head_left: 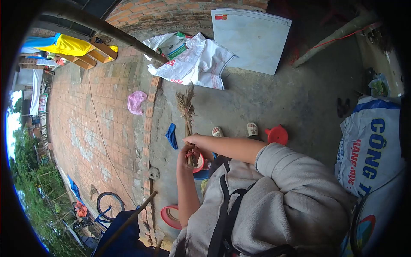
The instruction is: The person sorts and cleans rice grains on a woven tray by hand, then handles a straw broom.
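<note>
A bundle of dry plant stalks [186,109], with brushy tips pointing away from me, stands out in front of my body. My left hand [185,155] is closed round its lower end, where pinkish-red string [192,153] shows about the stalks. Just above it, my right hand [196,139] is closed against the bundle, its fingers partly hidden. Below my hands, a red-rimmed round container [199,164] and something blue are partly covered by my arms and clothes.
A blue cloth [172,136] lies on the concrete ahead. Near my feet is a red plastic stool [278,135]; a red basin [168,220] sits at my left. White sacks [201,62], a leaning board [252,40] and a pink plastic bag [136,102] are farther off.
</note>
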{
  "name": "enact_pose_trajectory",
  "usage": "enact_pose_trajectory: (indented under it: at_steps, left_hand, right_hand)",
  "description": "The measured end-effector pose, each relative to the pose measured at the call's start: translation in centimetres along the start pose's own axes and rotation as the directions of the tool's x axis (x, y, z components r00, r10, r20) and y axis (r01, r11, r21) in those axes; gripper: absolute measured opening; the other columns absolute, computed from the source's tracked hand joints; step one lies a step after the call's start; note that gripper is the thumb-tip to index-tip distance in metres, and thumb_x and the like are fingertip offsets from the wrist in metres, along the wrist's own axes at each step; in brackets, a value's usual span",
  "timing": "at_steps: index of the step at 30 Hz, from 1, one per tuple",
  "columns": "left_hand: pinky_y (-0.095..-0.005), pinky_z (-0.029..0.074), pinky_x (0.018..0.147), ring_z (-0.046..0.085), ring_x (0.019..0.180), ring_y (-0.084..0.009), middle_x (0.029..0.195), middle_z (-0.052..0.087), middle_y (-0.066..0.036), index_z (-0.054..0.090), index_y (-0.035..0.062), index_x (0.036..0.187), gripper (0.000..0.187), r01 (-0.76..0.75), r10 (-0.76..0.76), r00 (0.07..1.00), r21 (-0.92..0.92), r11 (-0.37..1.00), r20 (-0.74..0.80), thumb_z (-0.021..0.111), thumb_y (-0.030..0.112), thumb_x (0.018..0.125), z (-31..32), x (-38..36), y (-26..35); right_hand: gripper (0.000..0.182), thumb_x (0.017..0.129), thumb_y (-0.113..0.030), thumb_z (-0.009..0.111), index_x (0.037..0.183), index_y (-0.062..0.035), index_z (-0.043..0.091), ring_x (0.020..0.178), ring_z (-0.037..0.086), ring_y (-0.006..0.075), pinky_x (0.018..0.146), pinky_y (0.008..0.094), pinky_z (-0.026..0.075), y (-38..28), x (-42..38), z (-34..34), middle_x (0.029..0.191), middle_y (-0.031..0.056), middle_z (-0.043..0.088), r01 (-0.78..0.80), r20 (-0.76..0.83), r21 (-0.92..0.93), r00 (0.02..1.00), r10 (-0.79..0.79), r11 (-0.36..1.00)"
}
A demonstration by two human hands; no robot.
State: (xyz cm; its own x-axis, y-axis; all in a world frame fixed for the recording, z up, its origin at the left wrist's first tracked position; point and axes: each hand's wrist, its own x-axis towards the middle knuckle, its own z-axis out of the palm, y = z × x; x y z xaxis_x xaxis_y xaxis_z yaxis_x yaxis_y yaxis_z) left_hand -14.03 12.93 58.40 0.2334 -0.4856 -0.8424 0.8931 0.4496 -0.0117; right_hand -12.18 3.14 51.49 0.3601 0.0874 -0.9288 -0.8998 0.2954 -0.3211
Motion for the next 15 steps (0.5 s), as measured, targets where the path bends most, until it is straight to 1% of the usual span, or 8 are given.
enact_pose_trajectory:
  at_steps: [2, 3, 5, 6, 7, 9, 12, 15]
  left_hand:
    - [-0.0227, 0.049, 0.046, 0.051, 0.052, -0.0136, 0.068, 0.052, -0.01, 0.046, -0.0033, 0.082, 0.008, -0.08, 0.079, 0.995, -0.012, 0.997, -0.056, 0.047, 0.004, 0.08, -0.3, 2.6, 2.3]
    - [-0.0243, 0.05, 0.047, 0.053, 0.053, -0.0147, 0.068, 0.052, -0.009, 0.046, -0.002, 0.082, 0.008, -0.156, 0.164, 0.984, 0.104, 0.982, -0.075, 0.046, 0.006, 0.08, -1.1, 4.8, 2.9]
    - [-0.0284, 0.052, 0.048, 0.055, 0.054, -0.0174, 0.069, 0.053, -0.009, 0.047, 0.0003, 0.083, 0.009, -0.119, 0.148, 0.98, 0.205, 0.972, -0.132, 0.045, 0.007, 0.077, -0.8, 8.1, 2.9]
    - [-0.0287, 0.053, 0.049, 0.055, 0.053, -0.0185, 0.067, 0.053, -0.009, 0.047, 0.0014, 0.084, 0.011, -0.067, 0.106, 0.984, 0.255, 0.965, -0.144, 0.044, 0.007, 0.075, -0.8, 9.4, 2.9]
    - [-0.03, 0.053, 0.049, 0.056, 0.052, -0.0191, 0.065, 0.054, -0.009, 0.048, 0.003, 0.084, 0.01, -0.048, 0.092, 0.985, 0.28, 0.959, -0.146, 0.044, 0.01, 0.077, 0.3, 9.7, 2.1]
    - [-0.0337, 0.052, 0.049, 0.058, 0.053, -0.0211, 0.064, 0.057, -0.01, 0.049, 0.0041, 0.083, 0.013, 0.09, -0.04, 0.989, 0.37, 0.925, -0.14, 0.042, 0.015, 0.081, 2.0, 9.8, 0.6]
    - [-0.0391, 0.05, 0.048, 0.055, 0.049, -0.0218, 0.06, 0.055, -0.007, 0.051, 0.0065, 0.076, 0.02, 0.203, -0.105, 0.973, 0.536, 0.819, -0.208, 0.045, 0.025, 0.081, 5.5, 9.2, -3.2]
    - [-0.0345, 0.05, 0.047, 0.055, 0.05, -0.02, 0.063, 0.055, -0.008, 0.05, 0.0046, 0.079, 0.017, 0.252, -0.186, 0.968, 0.613, 0.748, -0.171, 0.046, 0.021, 0.082, 7.2, 9.8, -3.9]
  right_hand:
    - [0.036, 0.089, -0.039, 0.047, 0.087, -0.0039, 0.054, 0.059, 0.06, 0.0194, 0.045, 0.0319, 0.048, -1.1, 3.2, 0.5, 0.07, 0.0088, 0.057, 0.021, 0.471, -0.047, 0.882, 0.003, 0.999]
    - [0.042, 0.087, -0.045, 0.049, 0.071, -0.0074, 0.055, 0.043, 0.049, 0.0131, 0.038, 0.0263, 0.04, 0.1, 7.7, 0.8, 0.059, 0.0033, 0.055, 0.044, 0.422, -0.08, 0.906, -0.006, 0.996]
    - [0.035, 0.088, -0.039, 0.047, 0.079, -0.0083, 0.06, 0.055, 0.058, 0.017, 0.051, 0.0316, 0.048, -0.2, 7.4, -1.9, 0.07, 0.0062, 0.062, 0.037, 0.502, 0.077, 0.862, -0.07, 0.996]
    - [0.035, 0.084, -0.041, 0.055, 0.064, -0.0127, 0.053, 0.038, 0.047, 0.0131, 0.04, 0.0263, 0.041, 1.9, 14.4, -3.2, 0.051, 0.0013, 0.051, -0.091, 0.626, 0.118, 0.78, -0.003, 0.989]
    - [0.032, 0.083, -0.038, 0.056, 0.065, -0.0118, 0.055, 0.038, 0.047, 0.0147, 0.04, 0.0285, 0.041, -0.1, 4.4, -3.9, 0.051, 0.0014, 0.052, 0.034, 0.372, 0.209, 0.922, -0.112, 0.977]
    - [0.028, 0.084, -0.035, 0.052, 0.077, -0.0094, 0.06, 0.055, 0.058, 0.0155, 0.05, 0.0295, 0.046, 3.2, 8.5, -6.6, 0.069, 0.0059, 0.062, 0.053, 0.336, 0.339, 0.926, -0.173, 0.939]
    - [0.026, 0.083, -0.034, 0.054, 0.079, -0.009, 0.057, 0.053, 0.056, 0.0158, 0.051, 0.028, 0.046, 4.0, 3.4, -10.3, 0.068, 0.0063, 0.06, 0.05, 0.209, 0.505, 0.961, -0.179, 0.862]
    - [0.027, 0.084, -0.034, 0.055, 0.078, -0.0085, 0.055, 0.053, 0.056, 0.0164, 0.048, 0.0272, 0.046, 1.2, -4.2, -11.0, 0.067, 0.006, 0.057, 0.116, 0.034, 0.668, 0.982, -0.186, 0.735]
